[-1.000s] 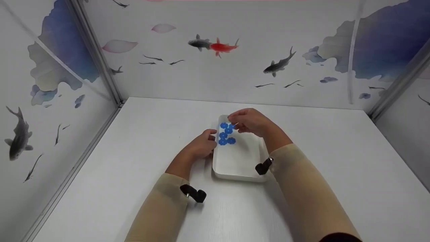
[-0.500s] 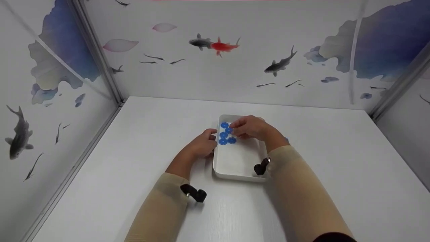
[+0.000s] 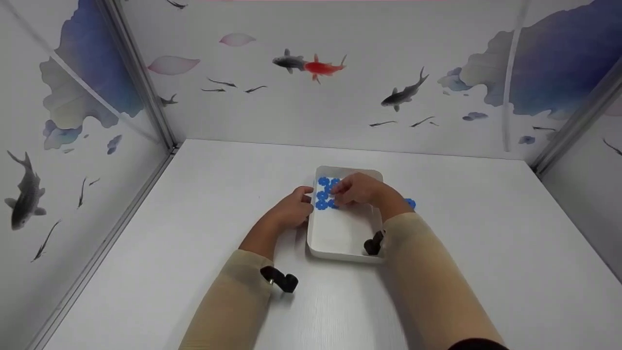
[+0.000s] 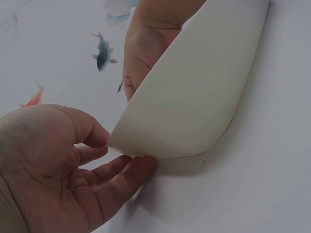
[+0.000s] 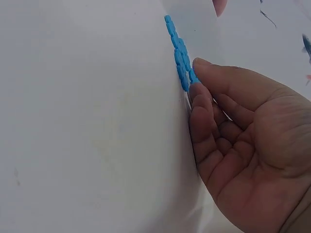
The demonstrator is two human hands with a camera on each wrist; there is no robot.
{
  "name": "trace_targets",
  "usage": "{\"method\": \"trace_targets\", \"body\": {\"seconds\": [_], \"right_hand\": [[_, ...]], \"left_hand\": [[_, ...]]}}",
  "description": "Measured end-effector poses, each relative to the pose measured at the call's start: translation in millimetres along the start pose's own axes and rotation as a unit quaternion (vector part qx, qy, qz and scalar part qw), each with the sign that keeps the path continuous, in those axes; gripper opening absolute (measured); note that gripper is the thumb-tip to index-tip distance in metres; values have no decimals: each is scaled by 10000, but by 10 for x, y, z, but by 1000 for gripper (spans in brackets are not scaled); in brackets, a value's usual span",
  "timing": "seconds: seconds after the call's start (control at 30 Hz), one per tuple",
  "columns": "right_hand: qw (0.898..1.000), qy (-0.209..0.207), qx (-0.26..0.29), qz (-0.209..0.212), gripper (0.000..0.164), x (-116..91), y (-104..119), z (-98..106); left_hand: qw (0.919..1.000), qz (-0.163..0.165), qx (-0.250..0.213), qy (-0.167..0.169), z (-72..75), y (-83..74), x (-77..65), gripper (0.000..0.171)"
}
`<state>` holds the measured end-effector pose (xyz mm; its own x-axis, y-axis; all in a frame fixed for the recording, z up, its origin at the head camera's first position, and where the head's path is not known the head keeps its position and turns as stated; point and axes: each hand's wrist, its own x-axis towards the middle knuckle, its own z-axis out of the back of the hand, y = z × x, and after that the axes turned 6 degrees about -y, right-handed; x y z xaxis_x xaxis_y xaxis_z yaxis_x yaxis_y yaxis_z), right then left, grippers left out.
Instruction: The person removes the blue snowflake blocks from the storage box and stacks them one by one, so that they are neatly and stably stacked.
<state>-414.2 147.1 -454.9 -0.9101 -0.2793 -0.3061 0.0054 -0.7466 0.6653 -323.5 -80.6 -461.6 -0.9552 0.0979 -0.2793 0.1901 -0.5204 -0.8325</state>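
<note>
A white tray (image 3: 340, 240) lies on the table, with several small blue flower-shaped pieces (image 3: 322, 195) grouped at its far left part. My left hand (image 3: 295, 209) holds the tray's left side; in the left wrist view its thumb lies at the rim and its fingertips are against the underside. Over the tray is my right hand (image 3: 357, 189), fingers bent, at the right of the group. The right wrist view has one blue piece (image 5: 193, 76) between thumb and index fingertip. The hand hides part of the group in the head view.
More blue (image 3: 411, 202) shows on the table just right of the tray, partly behind the right wrist. White walls printed with fish (image 3: 323, 68) enclose the white table (image 3: 218, 165) at the back and sides.
My right hand has moved down and slightly toward me among the blue pieces. A piece at the far end is uncovered, and blue right of the tray has come into sight. The left hand stays.
</note>
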Motion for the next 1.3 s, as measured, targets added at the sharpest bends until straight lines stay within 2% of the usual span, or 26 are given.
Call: {"method": "trace_targets", "body": {"seconds": [0.3, 0.6, 0.87, 1.03, 1.3], "right_hand": [[9983, -38, -572, 114, 29, 7, 14, -33], [9971, -55, -753, 52, 25, -2, 23, -32], [9992, -91, -369, 138, 20, -38, -12, -20], [9996, -140, -193, 148, 14, -45, -23, -11], [9998, -109, 143, -42, 17, -36, -1, 38]], "left_hand": [[10000, 12, 95, -5, 2, 10, 9, 62], [9999, 64, 121, -41, -4, 15, 19, 63], [10000, -66, -46, -3, -3, 7, -1, 62], [10000, 0, 42, -21, 7, 4, 5, 62], [9999, 109, -3, -17, -4, 10, 23, 62]]}}
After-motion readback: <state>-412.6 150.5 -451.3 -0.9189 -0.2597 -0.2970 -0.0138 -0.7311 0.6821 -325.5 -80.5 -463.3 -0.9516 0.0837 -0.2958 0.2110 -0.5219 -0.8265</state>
